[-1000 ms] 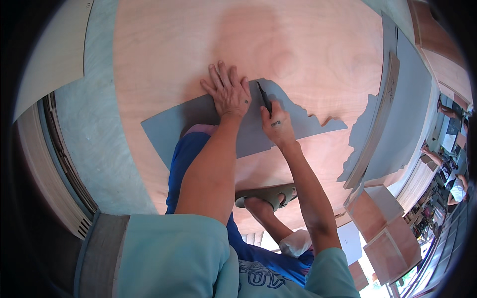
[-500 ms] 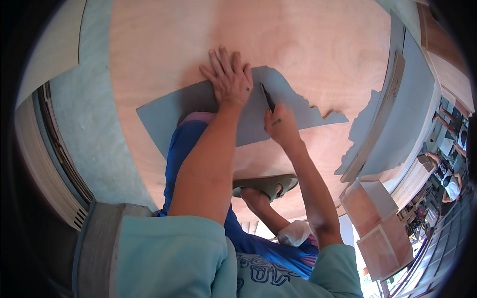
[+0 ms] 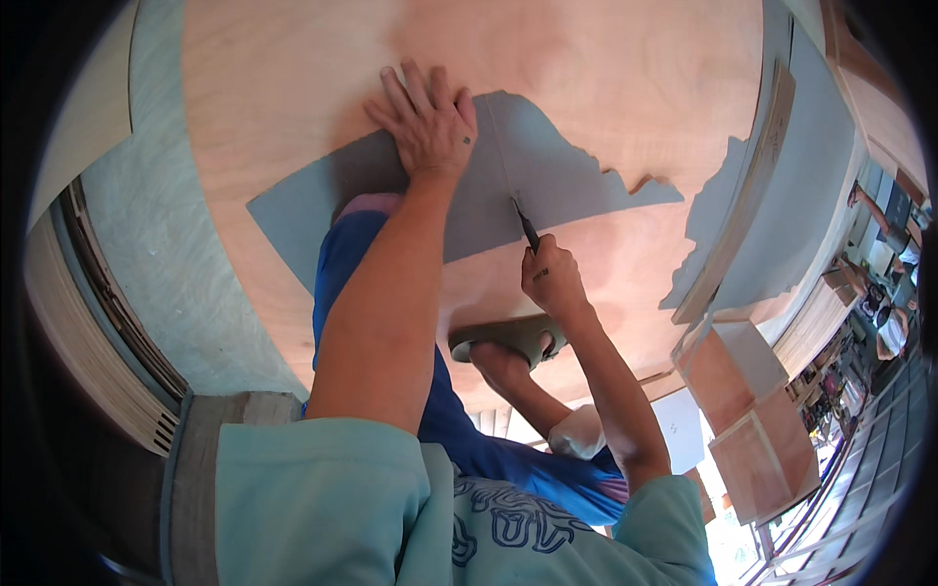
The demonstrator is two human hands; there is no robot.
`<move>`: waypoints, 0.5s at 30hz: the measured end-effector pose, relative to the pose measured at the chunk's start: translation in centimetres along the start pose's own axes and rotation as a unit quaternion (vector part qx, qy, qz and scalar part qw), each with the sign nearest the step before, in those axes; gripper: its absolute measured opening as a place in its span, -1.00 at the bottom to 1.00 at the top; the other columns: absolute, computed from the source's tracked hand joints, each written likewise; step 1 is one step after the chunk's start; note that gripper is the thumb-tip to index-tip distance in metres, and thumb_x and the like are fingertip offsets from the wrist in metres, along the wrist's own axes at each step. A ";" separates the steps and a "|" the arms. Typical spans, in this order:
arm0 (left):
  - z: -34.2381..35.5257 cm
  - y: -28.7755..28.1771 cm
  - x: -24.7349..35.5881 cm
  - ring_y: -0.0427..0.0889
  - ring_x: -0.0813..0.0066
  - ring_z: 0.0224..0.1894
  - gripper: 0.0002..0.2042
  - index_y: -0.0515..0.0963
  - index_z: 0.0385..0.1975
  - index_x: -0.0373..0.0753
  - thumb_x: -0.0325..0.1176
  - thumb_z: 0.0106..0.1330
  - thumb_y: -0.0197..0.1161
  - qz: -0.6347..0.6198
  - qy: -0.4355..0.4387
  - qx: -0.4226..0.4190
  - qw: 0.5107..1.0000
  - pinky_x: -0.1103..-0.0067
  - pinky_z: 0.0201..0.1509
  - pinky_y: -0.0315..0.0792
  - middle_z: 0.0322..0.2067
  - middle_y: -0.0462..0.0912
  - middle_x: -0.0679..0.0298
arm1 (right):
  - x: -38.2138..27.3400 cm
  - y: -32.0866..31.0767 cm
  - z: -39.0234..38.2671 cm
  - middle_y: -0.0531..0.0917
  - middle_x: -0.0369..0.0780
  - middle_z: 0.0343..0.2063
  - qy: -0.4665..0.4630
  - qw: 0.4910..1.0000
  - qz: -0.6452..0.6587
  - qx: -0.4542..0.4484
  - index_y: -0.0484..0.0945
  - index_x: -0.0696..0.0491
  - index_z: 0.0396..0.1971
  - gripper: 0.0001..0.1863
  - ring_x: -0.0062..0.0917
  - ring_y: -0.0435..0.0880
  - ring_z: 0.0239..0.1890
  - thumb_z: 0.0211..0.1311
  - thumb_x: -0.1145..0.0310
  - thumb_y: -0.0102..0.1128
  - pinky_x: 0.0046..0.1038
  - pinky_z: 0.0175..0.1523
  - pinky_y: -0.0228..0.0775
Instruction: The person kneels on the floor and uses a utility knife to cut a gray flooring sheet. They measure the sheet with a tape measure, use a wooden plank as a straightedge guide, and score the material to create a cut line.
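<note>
A grey sheet with a ragged right end lies on a broad plywood board. My left hand presses flat across its far edge, fingers spread onto the plywood, holding nothing. My right hand is closed around a dark-handled utility knife, whose tip touches the grey sheet near its near edge. A thin pale line runs down the sheet from its far edge to the knife tip. My left forearm and blue-clad knee hide part of the sheet's left side.
Right of the sheet, a wooden strip lies on more grey sheet with a torn edge. My sandalled foot rests on the plywood. Brown panels stand at the lower right. Farther right are other people. Stacked boards line the left.
My right hand has drawn the knife toward me along the sheet, and the pale line now shows behind it. My left hand stays pressed on the sheet. The whole view has shifted slightly.
</note>
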State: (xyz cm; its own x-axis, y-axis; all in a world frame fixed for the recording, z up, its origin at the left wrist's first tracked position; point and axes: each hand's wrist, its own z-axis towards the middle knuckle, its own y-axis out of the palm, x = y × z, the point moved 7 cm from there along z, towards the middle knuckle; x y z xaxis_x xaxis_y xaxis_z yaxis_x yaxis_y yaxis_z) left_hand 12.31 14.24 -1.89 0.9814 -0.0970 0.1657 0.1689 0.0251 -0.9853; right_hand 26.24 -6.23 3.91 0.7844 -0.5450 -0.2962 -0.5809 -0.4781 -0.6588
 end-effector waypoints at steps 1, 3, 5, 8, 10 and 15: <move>0.0 0.0 0.0 -0.01 -0.16 0.43 -0.48 0.34 0.20 -0.09 0.03 0.33 0.10 0.009 0.007 0.008 1.000 -0.31 0.32 -0.10 0.35 0.14 0.03 | 0.5 0.3 -0.7 0.56 0.20 -0.62 0.007 1.000 0.004 0.001 0.34 0.27 -0.39 -0.74 0.19 0.61 -0.46 0.30 0.36 0.11 0.05 -0.37 0.46; 0.1 0.3 -0.2 -0.01 -0.17 0.43 -0.48 0.33 0.21 -0.09 0.03 0.33 0.11 -0.002 0.001 0.004 1.000 -0.31 0.31 -0.09 0.34 0.15 0.03 | 0.3 0.3 -0.8 0.57 0.18 -0.62 0.012 1.000 0.006 0.005 0.34 0.26 -0.39 -0.74 0.18 0.61 -0.47 0.30 0.36 0.11 0.05 -0.38 0.47; 0.1 0.4 -0.2 -0.01 -0.17 0.43 -0.48 0.33 0.21 -0.09 0.02 0.33 0.10 -0.012 -0.001 0.005 1.000 -0.30 0.31 -0.08 0.34 0.15 0.03 | 0.5 0.5 -1.4 0.58 0.17 -0.62 0.015 1.000 0.012 0.007 0.35 0.26 -0.39 -0.75 0.17 0.62 -0.48 0.30 0.36 0.11 0.05 -0.38 0.47; 0.3 0.2 0.1 0.00 -0.16 0.42 -0.49 0.32 0.22 -0.09 0.01 0.34 0.10 -0.016 0.003 0.006 1.000 -0.30 0.29 -0.05 0.33 0.16 0.03 | 2.8 1.8 -3.8 0.59 0.17 -0.60 0.027 1.000 0.012 0.000 0.36 0.25 -0.38 -0.75 0.17 0.62 -0.48 0.29 0.35 0.12 0.05 -0.37 0.48; 0.3 -0.1 0.5 0.02 -0.15 0.42 -0.49 0.31 0.23 -0.09 -0.01 0.36 0.09 -0.003 0.008 -0.006 1.000 -0.30 0.25 0.01 0.33 0.15 0.02 | 4.4 2.9 -5.7 0.60 0.17 -0.59 0.052 0.998 0.000 -0.023 0.37 0.25 -0.38 -0.74 0.17 0.62 -0.49 0.29 0.34 0.13 0.06 -0.38 0.48; 0.3 0.1 -0.1 -0.06 -0.17 0.46 -0.50 0.32 0.23 -0.10 0.00 0.38 0.05 -0.020 -0.011 -0.029 0.999 -0.28 0.35 -0.13 0.40 0.09 0.03 | 4.2 1.4 -5.6 0.59 0.16 -0.61 0.052 0.998 -0.022 -0.038 0.39 0.20 -0.40 -0.75 0.16 0.62 -0.48 0.29 0.30 0.12 0.05 -0.36 0.47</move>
State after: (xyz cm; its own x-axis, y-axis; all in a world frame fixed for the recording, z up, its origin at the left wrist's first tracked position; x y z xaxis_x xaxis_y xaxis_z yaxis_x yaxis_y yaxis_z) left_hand 12.27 14.51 -2.01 0.9759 -0.0755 0.2050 0.2027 -0.0363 -0.9786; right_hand 27.43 -13.06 5.62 0.7846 -0.5896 -0.1918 -0.5646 -0.5516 -0.6140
